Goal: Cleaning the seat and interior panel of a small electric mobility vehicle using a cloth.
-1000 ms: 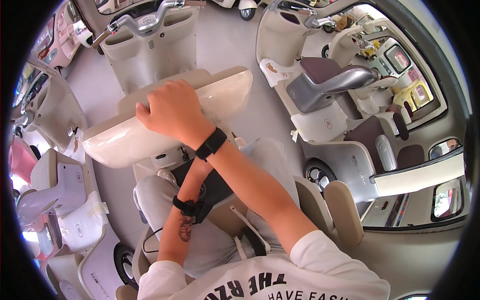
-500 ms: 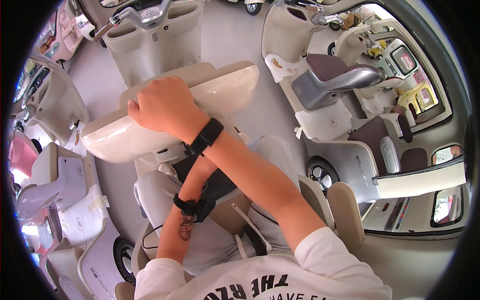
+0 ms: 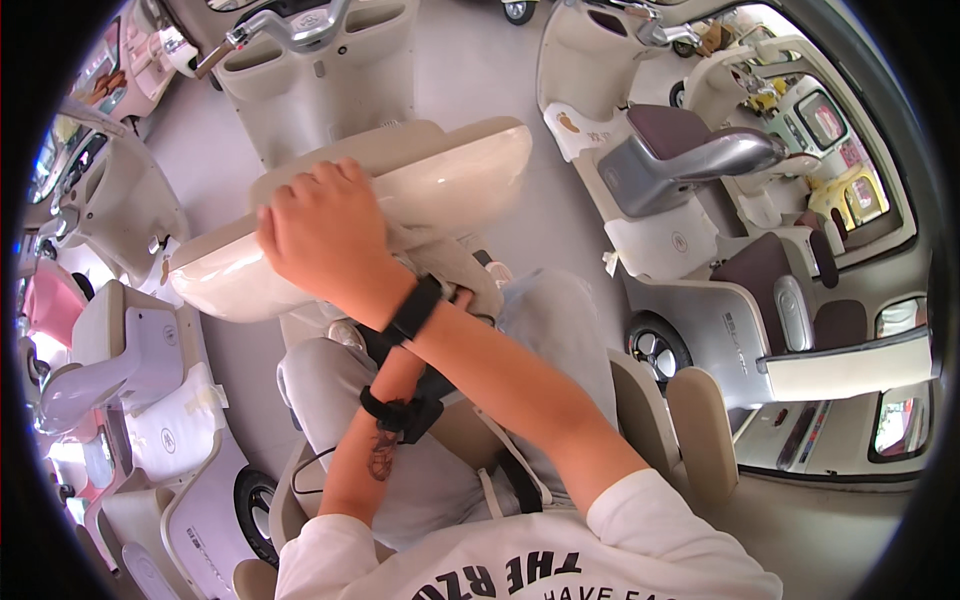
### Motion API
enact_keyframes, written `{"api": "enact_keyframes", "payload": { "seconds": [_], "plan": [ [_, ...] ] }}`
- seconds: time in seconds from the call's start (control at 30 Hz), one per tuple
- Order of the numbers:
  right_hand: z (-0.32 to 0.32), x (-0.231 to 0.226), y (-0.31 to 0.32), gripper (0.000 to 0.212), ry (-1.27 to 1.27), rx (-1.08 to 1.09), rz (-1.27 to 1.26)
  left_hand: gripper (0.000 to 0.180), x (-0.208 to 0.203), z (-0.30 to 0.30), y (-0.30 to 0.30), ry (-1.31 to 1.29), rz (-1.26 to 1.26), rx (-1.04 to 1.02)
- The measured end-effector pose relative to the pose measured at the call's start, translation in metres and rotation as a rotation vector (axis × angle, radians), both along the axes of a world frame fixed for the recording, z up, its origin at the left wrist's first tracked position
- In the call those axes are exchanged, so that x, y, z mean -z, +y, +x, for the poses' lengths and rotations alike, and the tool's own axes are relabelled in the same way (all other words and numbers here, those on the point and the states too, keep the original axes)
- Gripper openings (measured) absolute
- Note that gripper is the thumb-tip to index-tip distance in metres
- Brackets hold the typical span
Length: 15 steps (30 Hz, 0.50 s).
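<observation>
A glossy cream scooter seat [image 3: 455, 180] with a beige top stands before my knees. My right hand [image 3: 325, 225] reaches across to its left half, fingers bent over the upper edge and gripping it. Beneath my right forearm passes my left arm, crossing toward the underside of the seat. Only a fingertip of my left hand [image 3: 463, 297] shows beside the right wristband [image 3: 414, 310]; its other fingers are hidden. A black device [image 3: 410, 415] is strapped to my left wrist, with a thin cable running from it.
A beige front panel with a handlebar [image 3: 310, 30] stands ahead. A lilac vehicle [image 3: 165, 345] is close on the left, and a grey one with brown seats [image 3: 690, 300] on the right. A window frame [image 3: 905, 200] curves along the right side. A beige armrest [image 3: 703, 430] is beside me.
My right hand has settled lower, its fingers now bent over the seat edge. My left hand has moved forward and right beneath the right wrist. The whole view has shifted slightly.
</observation>
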State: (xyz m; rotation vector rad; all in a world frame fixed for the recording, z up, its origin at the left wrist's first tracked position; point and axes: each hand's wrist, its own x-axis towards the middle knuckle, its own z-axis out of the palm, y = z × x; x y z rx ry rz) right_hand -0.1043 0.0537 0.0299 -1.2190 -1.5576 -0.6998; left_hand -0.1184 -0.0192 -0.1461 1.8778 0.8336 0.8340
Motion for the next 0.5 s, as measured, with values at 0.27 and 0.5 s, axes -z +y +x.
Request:
{"api": "enact_keyframes", "payload": {
  "seconds": [0.27,0.5],
  "plan": [
    [-0.015,-0.014,0.004,0.029,0.030,-0.052,-0.464,0.059,0.049,-0.003,0.039,-0.095,-0.233,0.115],
    [-0.037,-0.002,0.006,0.026,0.033,0.094,0.013,0.051,0.045,-0.008,0.031,0.279,0.166,0.056]
  ]
}}
